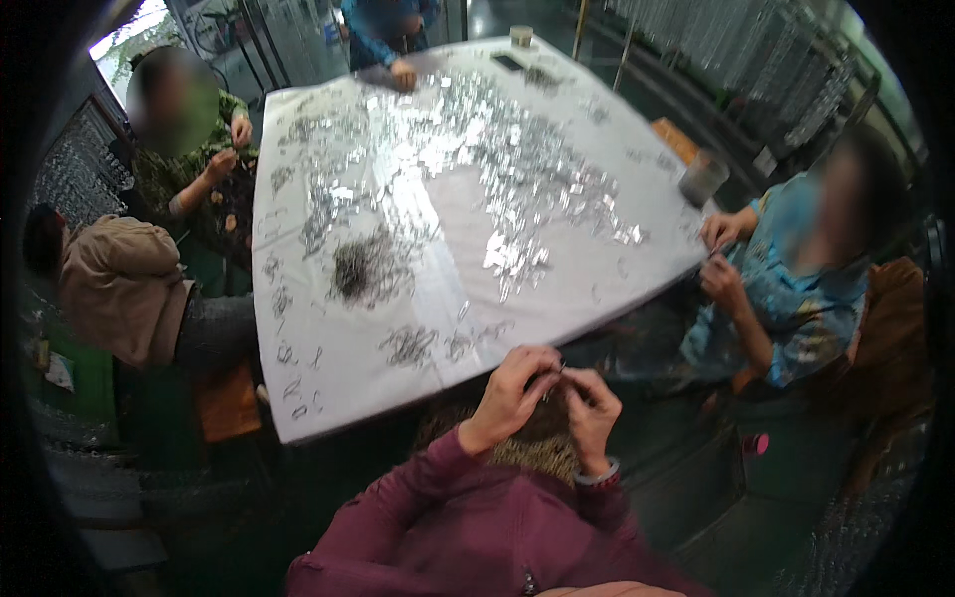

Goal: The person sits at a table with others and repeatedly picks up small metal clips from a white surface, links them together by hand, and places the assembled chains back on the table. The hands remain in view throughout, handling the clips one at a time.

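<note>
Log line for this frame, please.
left hand: pinching small metal piece | right hand: on same piece | white table: strewn with shiny bits | co-workers seated around

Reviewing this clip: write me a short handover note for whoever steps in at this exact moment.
Left hand and right hand are raised together at the near edge of the white table, pinching a small metal piece between the fingertips. A dark heap of small metal parts lies mid-table, shiny silver pieces spread beyond it, and small sorted clusters near the edge. Most of it still lies loose. Other people work around the table.
</note>
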### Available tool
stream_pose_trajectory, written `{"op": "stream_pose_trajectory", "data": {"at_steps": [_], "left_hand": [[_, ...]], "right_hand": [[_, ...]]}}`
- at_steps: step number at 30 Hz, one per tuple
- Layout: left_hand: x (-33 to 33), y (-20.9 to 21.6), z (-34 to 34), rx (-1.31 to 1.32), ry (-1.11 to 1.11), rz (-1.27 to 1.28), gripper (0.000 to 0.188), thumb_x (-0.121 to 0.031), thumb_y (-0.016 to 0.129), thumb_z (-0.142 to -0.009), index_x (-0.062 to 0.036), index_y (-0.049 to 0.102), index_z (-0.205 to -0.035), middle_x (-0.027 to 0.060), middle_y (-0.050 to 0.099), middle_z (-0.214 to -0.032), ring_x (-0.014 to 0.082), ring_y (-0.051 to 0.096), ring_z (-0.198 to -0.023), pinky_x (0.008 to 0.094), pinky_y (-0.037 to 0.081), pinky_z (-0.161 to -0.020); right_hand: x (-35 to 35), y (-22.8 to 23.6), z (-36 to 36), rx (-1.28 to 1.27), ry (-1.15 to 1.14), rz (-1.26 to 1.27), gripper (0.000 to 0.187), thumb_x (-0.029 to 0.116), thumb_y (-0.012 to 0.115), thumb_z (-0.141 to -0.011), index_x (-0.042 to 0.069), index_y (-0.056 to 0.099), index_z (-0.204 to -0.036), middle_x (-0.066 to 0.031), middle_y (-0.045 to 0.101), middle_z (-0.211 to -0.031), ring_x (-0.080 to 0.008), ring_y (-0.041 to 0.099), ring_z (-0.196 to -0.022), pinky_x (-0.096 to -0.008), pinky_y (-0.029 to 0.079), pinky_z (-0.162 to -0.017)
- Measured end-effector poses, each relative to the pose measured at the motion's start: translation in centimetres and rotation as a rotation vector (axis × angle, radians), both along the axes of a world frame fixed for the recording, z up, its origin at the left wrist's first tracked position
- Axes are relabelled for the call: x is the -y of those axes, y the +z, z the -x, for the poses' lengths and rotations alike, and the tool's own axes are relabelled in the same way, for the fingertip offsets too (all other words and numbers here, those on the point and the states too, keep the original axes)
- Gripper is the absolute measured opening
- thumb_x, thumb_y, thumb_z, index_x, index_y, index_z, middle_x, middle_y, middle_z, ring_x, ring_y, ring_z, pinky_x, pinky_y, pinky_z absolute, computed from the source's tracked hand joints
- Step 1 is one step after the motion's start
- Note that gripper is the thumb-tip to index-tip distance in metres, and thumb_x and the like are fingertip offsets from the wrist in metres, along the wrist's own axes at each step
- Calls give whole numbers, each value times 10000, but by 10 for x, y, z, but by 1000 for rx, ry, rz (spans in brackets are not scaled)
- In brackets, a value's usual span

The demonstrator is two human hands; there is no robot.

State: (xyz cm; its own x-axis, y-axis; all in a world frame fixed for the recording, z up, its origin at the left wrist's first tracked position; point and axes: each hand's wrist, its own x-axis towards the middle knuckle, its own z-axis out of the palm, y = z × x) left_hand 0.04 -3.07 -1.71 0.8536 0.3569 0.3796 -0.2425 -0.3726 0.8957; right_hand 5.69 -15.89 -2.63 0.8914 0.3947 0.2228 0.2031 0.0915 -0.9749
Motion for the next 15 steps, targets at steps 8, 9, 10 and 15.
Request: {"op": "stream_pose_trajectory", "data": {"at_steps": [8, 9, 10, 15], "left_hand": [[11, 6, 5, 34, -5, 98, 116, 58, 521, -875, 3, 601, -939, 118, 653, -948, 193, 617, -886, 306, 484, -809], [10, -2, 6, 60, -17, 107, 105, 58, 504, -878, 7, 572, -939, 144, 636, -946, 241, 610, -907, 338, 483, -817], [10, -12, 6, 91, -47, 151, 102, 66, 489, -881, 6, 552, -934, 147, 632, -947, 246, 605, -911, 340, 480, -826], [15, -40, 0, 98, -116, 119, 126, 88, 440, -880, 13, 528, -931, 153, 628, -949, 261, 596, -928, 368, 466, -855]], "right_hand": [[84, 66, -39, 601, -652, -219, 426, 179, 446, -964, -36, 367, -1323, -145, 605, -932, -175, 583, -717, -272, 495, -578], [101, 98, -52, 826, -846, -309, 544, 278, 383, -975, -19, 212, -1398, -126, 574, -849, -183, 534, -632, -273, 464, -520], [123, 130, -57, 1021, -1107, -205, 553, 259, 351, -977, -12, 152, -1416, -98, 514, -755, -162, 472, -587, -273, 426, -488], [199, 170, -72, 1092, -1114, -709, 676, 107, 464, -889, 5, 76, -1434, 4, 268, -657, -121, 315, -594, -249, 302, -514]]}}
